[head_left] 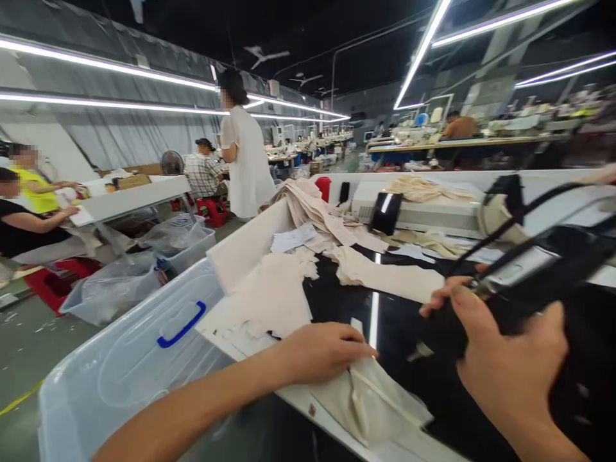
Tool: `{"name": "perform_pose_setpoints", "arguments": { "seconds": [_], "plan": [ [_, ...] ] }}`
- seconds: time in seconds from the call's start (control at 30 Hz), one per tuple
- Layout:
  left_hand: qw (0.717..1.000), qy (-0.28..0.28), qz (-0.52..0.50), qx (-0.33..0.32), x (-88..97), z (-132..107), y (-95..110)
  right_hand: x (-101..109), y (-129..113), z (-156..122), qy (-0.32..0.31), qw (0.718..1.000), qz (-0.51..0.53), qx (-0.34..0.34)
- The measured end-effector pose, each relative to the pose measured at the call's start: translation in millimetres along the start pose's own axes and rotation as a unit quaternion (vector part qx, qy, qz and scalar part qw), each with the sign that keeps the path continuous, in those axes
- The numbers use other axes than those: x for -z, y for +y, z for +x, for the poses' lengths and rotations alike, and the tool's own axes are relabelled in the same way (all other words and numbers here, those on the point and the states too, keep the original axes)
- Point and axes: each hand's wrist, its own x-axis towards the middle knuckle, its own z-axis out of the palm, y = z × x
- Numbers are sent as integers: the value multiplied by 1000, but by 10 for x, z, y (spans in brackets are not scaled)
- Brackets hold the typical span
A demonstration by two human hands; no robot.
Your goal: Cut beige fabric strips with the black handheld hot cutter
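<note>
My left hand [322, 351] lies flat on a cream fabric piece [370, 401] at the near edge of the black glossy worktable [399, 321], fingers pressing it down. My right hand [510, 359] is closed around the handle of a black hand-held tool [553, 269] with thin black cords running up and to the right. Which tool it is I cannot tell. More cream fabric pieces [385, 276] lie across the table ahead of both hands, and a stack of cut cream pieces [269, 295] sits to the left.
A clear plastic bin with a blue handle [144, 359] stands left of the table. A pile of cream cloth [312, 205] and a white machine [423, 215] sit at the far end. A person in white [245, 160] stands beyond; seated people work at left.
</note>
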Motion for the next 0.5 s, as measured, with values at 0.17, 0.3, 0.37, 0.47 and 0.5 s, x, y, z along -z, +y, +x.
{"name": "perform_pose_setpoints", "arguments": {
  "seconds": [0.17,0.3,0.37,0.47,0.5],
  "plan": [
    [997,76,-16,27,27,-3,-7,200,-110,45,-40,998,22,44],
    [994,111,-1,10,39,56,65,359,-131,67,-54,997,-1,62],
    [994,111,-6,4,15,90,111,429,-131,70,-58,997,-9,60],
    [996,90,-9,6,-43,132,161,514,-137,68,-64,995,-54,52],
    [997,80,-10,13,-61,142,172,535,-147,67,-68,994,-72,50]
  ]
}}
